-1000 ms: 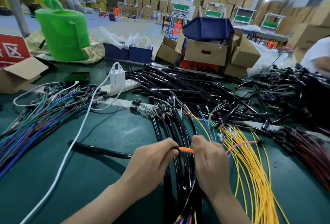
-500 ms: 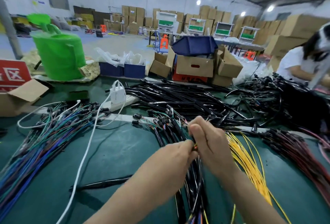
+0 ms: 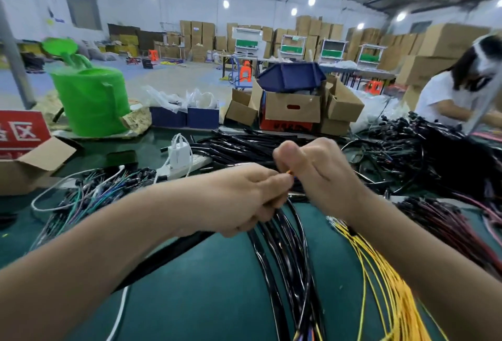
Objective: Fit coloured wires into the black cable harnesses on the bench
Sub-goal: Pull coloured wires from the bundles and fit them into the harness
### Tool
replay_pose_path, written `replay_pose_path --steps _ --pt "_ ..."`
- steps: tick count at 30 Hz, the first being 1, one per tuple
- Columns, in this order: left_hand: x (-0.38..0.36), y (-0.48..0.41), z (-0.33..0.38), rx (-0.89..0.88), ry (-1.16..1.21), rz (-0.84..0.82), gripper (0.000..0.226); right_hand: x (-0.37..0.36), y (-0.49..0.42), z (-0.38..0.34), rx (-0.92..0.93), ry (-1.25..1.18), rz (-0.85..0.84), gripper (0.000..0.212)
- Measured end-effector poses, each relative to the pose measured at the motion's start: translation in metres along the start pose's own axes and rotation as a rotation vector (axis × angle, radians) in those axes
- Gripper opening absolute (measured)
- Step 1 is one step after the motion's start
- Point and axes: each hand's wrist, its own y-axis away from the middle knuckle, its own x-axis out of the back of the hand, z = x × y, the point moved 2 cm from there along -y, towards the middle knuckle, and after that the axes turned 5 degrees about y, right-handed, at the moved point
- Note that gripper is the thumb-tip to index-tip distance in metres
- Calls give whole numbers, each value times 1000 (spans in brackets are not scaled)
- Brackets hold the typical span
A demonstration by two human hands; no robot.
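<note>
The left hand (image 3: 244, 196) is clamping the raised end of the black harnesses (image 3: 288, 245), their lengths trailing onto the green bench (image 3: 203, 286), while the right hand (image 3: 320, 175) is pinching an orange wire (image 3: 290, 172) at it, probably mid-insertion and next needing a straight, steady push

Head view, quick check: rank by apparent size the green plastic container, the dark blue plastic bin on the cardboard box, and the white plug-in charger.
1. Green plastic container: largest.
2. Dark blue plastic bin: similar width, but much shallower.
3. White plug-in charger: smallest, despite being nearest the camera.
</note>
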Motion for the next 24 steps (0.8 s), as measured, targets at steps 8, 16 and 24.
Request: replay_pose_path --steps 8,16,24 --pt "0 6 -3 -160 -84 155 41 -15 32 33 -610 -579 -203 62" --pt "-6 13 -21 -22 -130 18 40 4 32 22 -290 116 -158 52" --pt "-18 17 -19 -22 84 -133 40 0 36 -23 -175 -194 -178 68"
